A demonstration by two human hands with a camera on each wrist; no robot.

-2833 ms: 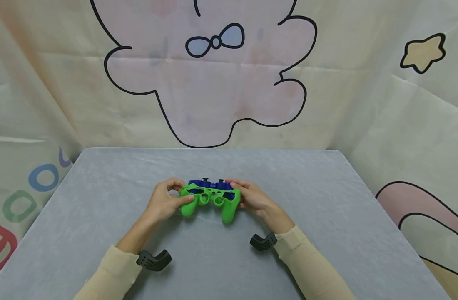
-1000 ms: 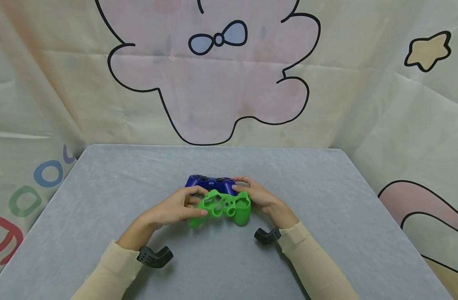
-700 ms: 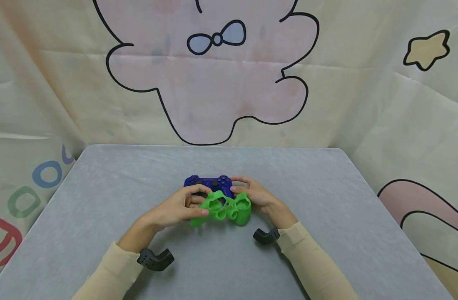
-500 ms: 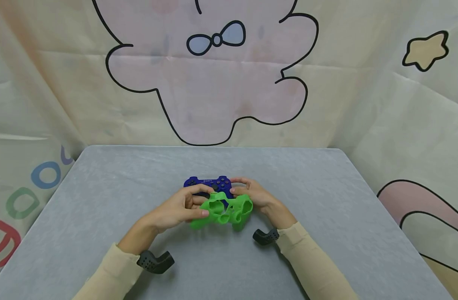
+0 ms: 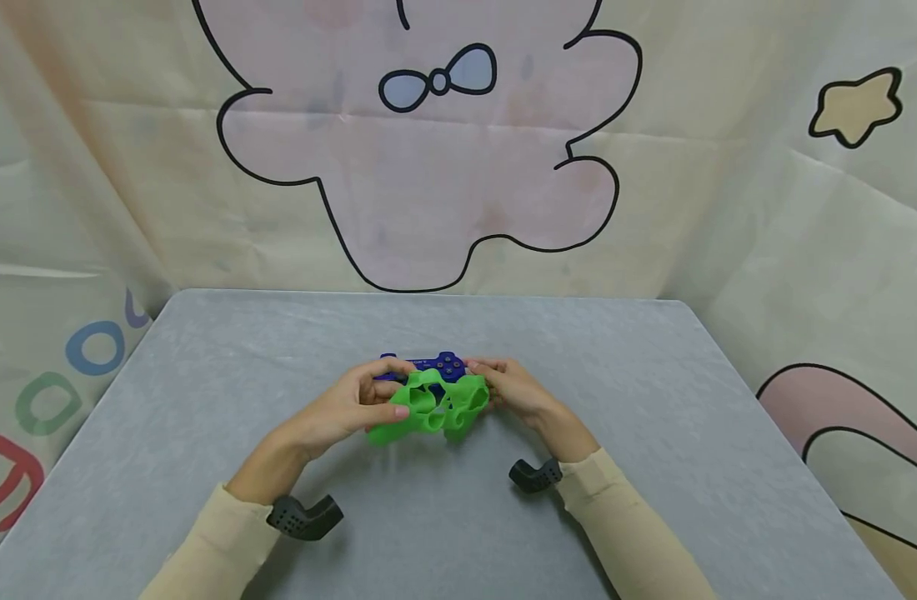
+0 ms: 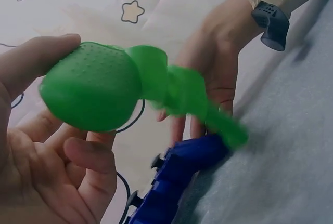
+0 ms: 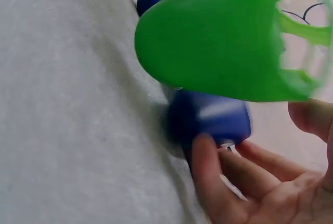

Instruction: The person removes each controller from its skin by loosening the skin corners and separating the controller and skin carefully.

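In the head view, my left hand (image 5: 346,410) holds the left grip of a green rubbery controller cover (image 5: 393,429), thumb in front and fingers behind. The cover hangs tilted above the table and hides the lower part of a blue game controller (image 5: 448,364) behind it. My right hand (image 5: 514,393) has its fingers curled at the controller's right end, partly hidden by the cover. In the right wrist view, those fingers (image 7: 205,156) touch the blue grip, while the thumb stands close to the cover's edge. Two black thumbsticks (image 6: 157,161) show in the left wrist view.
A grey cloth-covered table (image 5: 428,533) lies under both hands. Behind it hangs a pale backdrop (image 5: 699,208) with cartoon drawings, which continues on both sides. Black curved wrist mounts (image 5: 306,518) stick out from both cuffs.
At first the cover lay against the controller with both hands around them; then the left hand drew it off toward me. Lately the cover has moved up and left, over the controller's front.
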